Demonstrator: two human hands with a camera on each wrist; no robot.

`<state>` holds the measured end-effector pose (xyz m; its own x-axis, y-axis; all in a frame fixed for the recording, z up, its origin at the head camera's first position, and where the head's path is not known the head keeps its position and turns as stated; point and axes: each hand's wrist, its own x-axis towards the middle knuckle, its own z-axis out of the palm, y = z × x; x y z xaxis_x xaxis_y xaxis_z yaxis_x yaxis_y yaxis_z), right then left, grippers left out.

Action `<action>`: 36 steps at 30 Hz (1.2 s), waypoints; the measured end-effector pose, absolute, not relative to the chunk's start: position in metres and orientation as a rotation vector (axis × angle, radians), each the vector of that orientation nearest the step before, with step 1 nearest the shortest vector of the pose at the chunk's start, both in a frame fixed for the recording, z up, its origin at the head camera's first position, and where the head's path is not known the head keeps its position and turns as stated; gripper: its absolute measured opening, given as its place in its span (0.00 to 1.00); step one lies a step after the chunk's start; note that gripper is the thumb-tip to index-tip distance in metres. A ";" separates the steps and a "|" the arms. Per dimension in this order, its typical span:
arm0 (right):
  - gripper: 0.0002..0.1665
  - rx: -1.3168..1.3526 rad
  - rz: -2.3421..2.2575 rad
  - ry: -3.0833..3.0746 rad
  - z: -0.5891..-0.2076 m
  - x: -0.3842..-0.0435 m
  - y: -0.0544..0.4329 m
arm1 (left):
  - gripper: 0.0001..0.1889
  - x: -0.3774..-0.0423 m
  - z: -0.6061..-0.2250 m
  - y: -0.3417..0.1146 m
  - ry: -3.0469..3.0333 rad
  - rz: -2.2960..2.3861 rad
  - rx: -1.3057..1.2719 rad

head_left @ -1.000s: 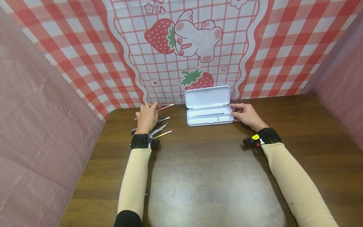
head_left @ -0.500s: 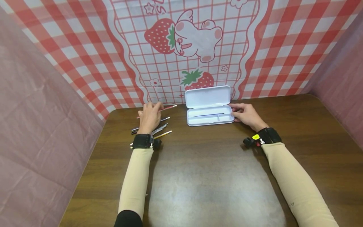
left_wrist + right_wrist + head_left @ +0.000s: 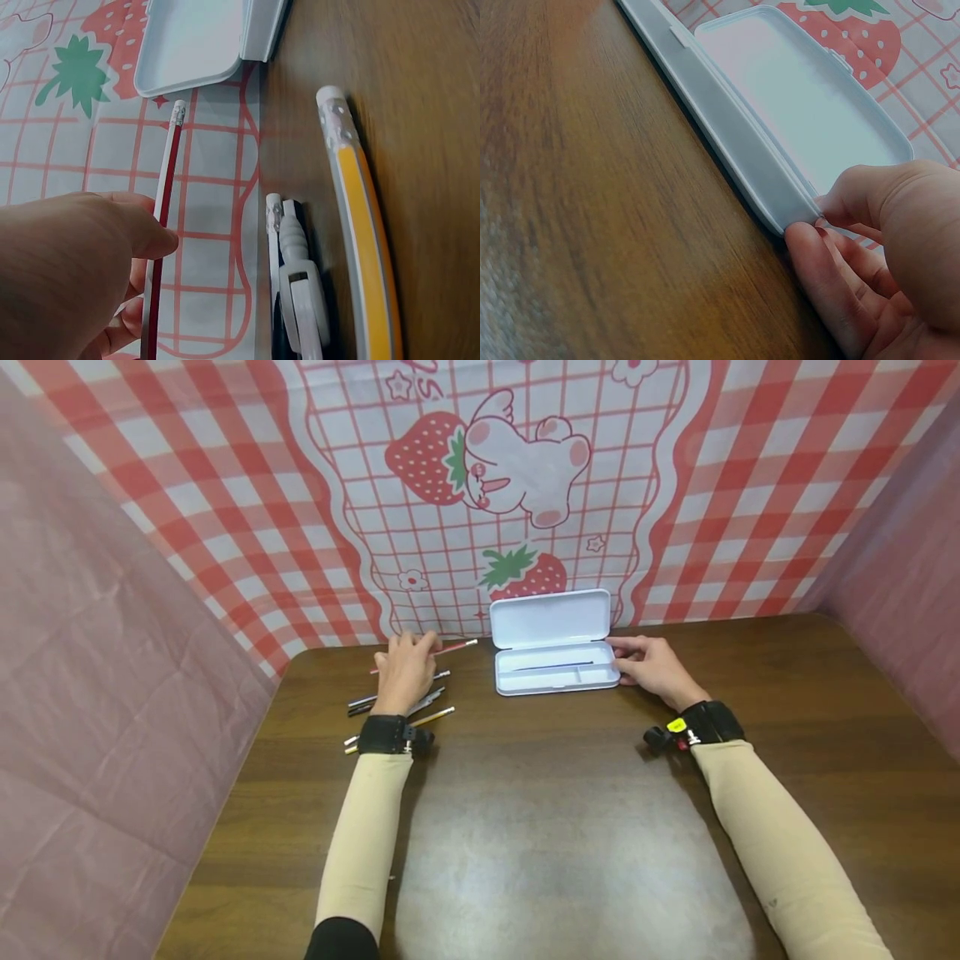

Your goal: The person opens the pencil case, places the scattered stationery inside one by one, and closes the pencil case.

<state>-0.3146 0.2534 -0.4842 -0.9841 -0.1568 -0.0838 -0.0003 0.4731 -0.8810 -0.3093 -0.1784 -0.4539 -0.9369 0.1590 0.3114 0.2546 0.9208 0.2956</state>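
Red pencil (image 3: pixel 171 161): pinched between thumb and fingers of the left hand (image 3: pixel 405 672) partway along the barrel, probably for balance and to leave the leading stretch free; points eraser end toward the pencil case (image 3: pixel 733 127), near the lid (image 3: pixel 551 620) yet apart from it; contact with the bench (image 3: pixel 562 827): impossible to tell. Pencil case: sits on the bench close to its back edge, right of the red pencil; stands unfolded, with lid raised in front of the patterned cloth (image 3: pixel 517 452), presumably for clear access to the compartments. Right hand (image 3: pixel 654 668): pinches the right end of the case between thumb and fingers, apparently to steady a light shell against sliding. Slim blue stick (image 3: pixel 555 666): lies lengthwise in the long rear compartment, likely for fit. Below and around the left hand: yellow pencil (image 3: pixel 364 240), white-tipped pencil (image 3: pixel 273 225), compass-like tool (image 3: pixel 294 241) and dark sticks (image 3: pixel 360 711), partly hidden by hand and wrist strap (image 3: pixel 382 735); lie loose on the bench, slanted, perhaps grouped there for short reach to the case. Beyond the bench: patterned cloth, hung probably as a screen.
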 end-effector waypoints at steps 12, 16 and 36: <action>0.31 -0.139 -1.539 2.553 -0.487 -0.315 0.253 | 0.15 -0.308 -0.448 -0.164 -2.826 -0.489 -0.301; 0.31 -0.140 -1.535 2.561 -0.485 -0.314 0.253 | 0.14 -0.309 -0.449 -0.158 -2.832 -0.486 -0.298; 0.31 -0.148 -1.566 2.551 -0.485 -0.313 0.253 | 0.12 -0.312 -0.453 -0.132 -2.834 -0.451 -0.349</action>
